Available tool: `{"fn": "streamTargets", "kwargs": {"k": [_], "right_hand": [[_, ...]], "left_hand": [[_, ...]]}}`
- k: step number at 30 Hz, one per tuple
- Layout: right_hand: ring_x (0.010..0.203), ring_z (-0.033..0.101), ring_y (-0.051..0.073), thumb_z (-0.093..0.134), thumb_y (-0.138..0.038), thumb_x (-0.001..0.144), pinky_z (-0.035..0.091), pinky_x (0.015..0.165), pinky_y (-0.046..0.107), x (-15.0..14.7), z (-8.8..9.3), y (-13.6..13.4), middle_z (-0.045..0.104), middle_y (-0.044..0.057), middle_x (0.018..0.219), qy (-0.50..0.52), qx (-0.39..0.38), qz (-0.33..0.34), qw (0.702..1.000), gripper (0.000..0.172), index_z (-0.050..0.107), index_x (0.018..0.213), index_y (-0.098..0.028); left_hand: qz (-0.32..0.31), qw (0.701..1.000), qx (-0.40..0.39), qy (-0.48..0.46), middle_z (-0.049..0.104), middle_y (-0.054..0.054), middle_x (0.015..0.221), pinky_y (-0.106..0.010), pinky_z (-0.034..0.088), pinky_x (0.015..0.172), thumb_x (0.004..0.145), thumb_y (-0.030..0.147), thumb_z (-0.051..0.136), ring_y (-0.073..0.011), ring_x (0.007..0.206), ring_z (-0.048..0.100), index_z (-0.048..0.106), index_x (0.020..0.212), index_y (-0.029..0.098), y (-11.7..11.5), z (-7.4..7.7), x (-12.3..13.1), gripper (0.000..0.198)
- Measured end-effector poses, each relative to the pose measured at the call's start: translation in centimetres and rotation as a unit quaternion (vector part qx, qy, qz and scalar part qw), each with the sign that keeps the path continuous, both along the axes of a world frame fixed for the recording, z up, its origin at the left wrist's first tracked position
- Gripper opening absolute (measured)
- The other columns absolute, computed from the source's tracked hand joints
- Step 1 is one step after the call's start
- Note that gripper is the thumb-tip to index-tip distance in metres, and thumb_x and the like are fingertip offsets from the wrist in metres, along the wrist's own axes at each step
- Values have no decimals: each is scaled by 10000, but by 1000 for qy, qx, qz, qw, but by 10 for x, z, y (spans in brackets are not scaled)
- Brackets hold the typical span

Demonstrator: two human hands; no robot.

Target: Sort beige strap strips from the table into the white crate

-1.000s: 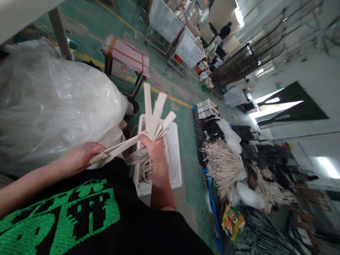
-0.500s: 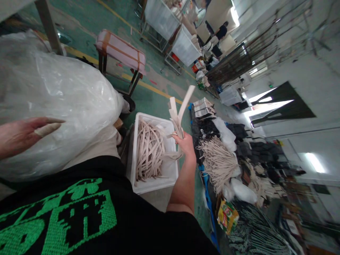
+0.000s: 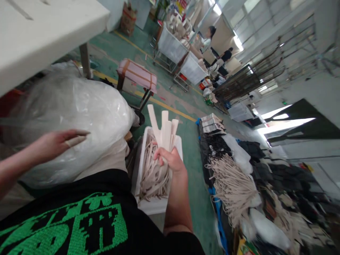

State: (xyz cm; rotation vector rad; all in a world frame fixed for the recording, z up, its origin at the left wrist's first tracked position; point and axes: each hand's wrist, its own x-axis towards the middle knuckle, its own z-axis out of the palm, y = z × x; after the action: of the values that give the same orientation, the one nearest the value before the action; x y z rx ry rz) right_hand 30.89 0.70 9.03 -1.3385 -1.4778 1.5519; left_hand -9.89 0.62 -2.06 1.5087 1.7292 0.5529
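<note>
My right hand point(image 3: 170, 158) is closed around a bundle of pale flat strips point(image 3: 165, 132), whose ends fan out above the fingers. Below it stands a white bin point(image 3: 152, 208) with a tangled heap of similar beige strips point(image 3: 152, 180) inside. Some strips run from the hand down toward this heap. My left hand point(image 3: 63, 143) holds nothing; its fingers point to the right, over a big translucent plastic bag point(image 3: 103, 109), with finger and thumb apart. Whether it touches the bag I cannot tell.
A white tabletop point(image 3: 53, 32) juts in at the upper left. Behind the bin is a pink padded bench point(image 3: 138, 75). Bundled cords point(image 3: 231, 184) lie on the right. Wheeled white carts point(image 3: 172, 44) and people stand farther back.
My right hand has moved left with the strips, now over the bin. The view has shifted, showing more of the white tabletop. My left hand appears farther right in the picture.
</note>
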Motion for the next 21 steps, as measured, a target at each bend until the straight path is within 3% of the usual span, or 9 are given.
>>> {"fn": "streamTargets", "kwargs": {"k": [4,6,8,11,13,17,21], "right_hand": [[399,529,84,679,-594,833,385,409,195,-79,-30,7,688,-3,655,90,-66,137,984,579,701,1188,-137],[404,528,86,676,-622,826,384,417,200,-111,-41,5,684,-6,651,106,-95,205,969,592,714,1167,-139],[410,530,89,675,-621,827,386,426,205,-134,-50,1,686,-6,652,108,-113,248,956,586,718,1160,-141],[416,539,90,678,-585,840,395,447,207,-149,-61,-5,700,1,670,96,-126,241,958,551,711,1159,-138],[436,575,107,686,-590,829,414,460,215,-150,-68,-7,721,21,698,81,-132,215,964,545,711,1129,-136],[536,670,165,708,-678,770,486,507,247,-147,-77,-3,753,80,777,79,-143,167,972,621,725,1069,-133],[563,694,178,725,-704,755,517,532,261,-154,-82,6,748,101,760,68,-138,173,973,650,738,1026,-112]], "left_hand": [[-63,968,-58,-236,760,-111,1208,-418,502,1029,779,696,614,-311,1144,677,682,1263,192,-21,40,56,702],[-35,933,-60,-353,773,-135,1121,-426,534,962,811,712,596,-300,1041,703,717,1147,188,-26,47,64,634],[41,906,-39,-419,768,-130,941,-404,558,828,800,733,600,-264,853,695,729,952,175,-27,47,62,593],[185,885,-3,-426,684,-63,731,-315,491,634,702,654,736,-179,653,579,681,768,165,-25,42,52,496],[217,883,0,-416,677,-51,729,-286,445,602,660,576,778,-157,638,541,684,752,158,-23,39,47,439],[161,911,-12,-379,697,-45,740,-290,429,607,745,534,677,-166,637,531,714,786,178,-26,36,54,361],[59,935,16,-350,623,-1,595,-291,445,633,839,507,589,-165,590,524,669,707,192,-32,34,70,351]]}}
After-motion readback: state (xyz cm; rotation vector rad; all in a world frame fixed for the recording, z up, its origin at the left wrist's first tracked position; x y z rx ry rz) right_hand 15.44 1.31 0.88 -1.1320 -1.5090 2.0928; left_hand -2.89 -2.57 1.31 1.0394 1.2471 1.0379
